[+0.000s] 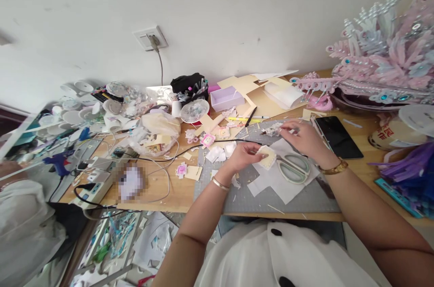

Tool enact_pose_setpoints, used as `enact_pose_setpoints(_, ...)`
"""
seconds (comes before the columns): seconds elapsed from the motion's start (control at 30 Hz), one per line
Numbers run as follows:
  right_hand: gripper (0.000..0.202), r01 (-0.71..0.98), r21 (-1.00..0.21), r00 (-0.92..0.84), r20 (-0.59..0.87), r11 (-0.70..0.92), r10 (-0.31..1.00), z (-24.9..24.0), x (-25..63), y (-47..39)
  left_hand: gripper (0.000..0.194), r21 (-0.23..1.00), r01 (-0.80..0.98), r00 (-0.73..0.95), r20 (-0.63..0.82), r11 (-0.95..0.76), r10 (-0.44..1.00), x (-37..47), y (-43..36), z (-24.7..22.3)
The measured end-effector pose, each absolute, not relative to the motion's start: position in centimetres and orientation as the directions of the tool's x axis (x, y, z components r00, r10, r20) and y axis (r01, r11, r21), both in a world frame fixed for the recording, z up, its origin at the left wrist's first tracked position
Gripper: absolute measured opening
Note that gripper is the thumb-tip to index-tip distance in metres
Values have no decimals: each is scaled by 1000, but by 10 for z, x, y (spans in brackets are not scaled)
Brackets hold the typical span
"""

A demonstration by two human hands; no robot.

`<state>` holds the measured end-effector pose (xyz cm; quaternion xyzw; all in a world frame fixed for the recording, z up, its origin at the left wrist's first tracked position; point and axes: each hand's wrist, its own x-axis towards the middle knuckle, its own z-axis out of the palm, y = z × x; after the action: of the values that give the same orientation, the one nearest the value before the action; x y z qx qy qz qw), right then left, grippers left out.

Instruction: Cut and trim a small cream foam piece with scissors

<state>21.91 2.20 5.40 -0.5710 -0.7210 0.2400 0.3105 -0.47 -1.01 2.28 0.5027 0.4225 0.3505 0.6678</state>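
Over the grey cutting mat, my left hand pinches a small cream card piece with a bumpy whitish edge. My right hand is a little farther right, its thumb and fingertips drawn together beside a small clump of whitish scraps. What those fingertips hold, if anything, is too small to make out. Scissors with pale grey-green handles lie beneath and between my hands on white paper, their blades hidden behind the cream piece.
Pink decorated pieces, a black pen and a lilac box are beyond the mat. A dark tablet lies right. Cables, a power strip and a glue gun are left, near another person's sleeve.
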Motion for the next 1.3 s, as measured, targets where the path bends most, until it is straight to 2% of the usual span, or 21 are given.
enact_pose_setpoints(0.07,35,463,-881,-326,-67,98,943,55,211,22,40,980,25,397,-190,196,898,-5,-10,23)
enact_pose_setpoints(0.13,39,364,-931,-417,-189,-28,889,53,206,20,35,984,62,398,-175,164,900,-5,-10,25)
enact_pose_setpoints(0.33,46,292,-945,-352,-251,-149,902,44,205,14,33,980,89,434,-199,178,879,-5,-11,32)
enact_pose_setpoints(0.53,40,244,-931,-335,-344,-272,877,45,206,13,41,973,83,456,-230,217,859,-5,-11,30)
enact_pose_setpoints(0.83,27,214,-932,-351,-353,-293,867,46,203,11,40,959,77,462,-276,272,843,-6,-9,26)
enact_pose_setpoints(1.1,36,231,-931,-347,-349,-281,871,42,203,12,40,958,114,443,-288,265,849,-6,-9,23)
enact_pose_setpoints(1.3,42,307,-934,-354,-292,-184,889,42,205,12,37,956,118,448,-294,270,845,-6,-8,23)
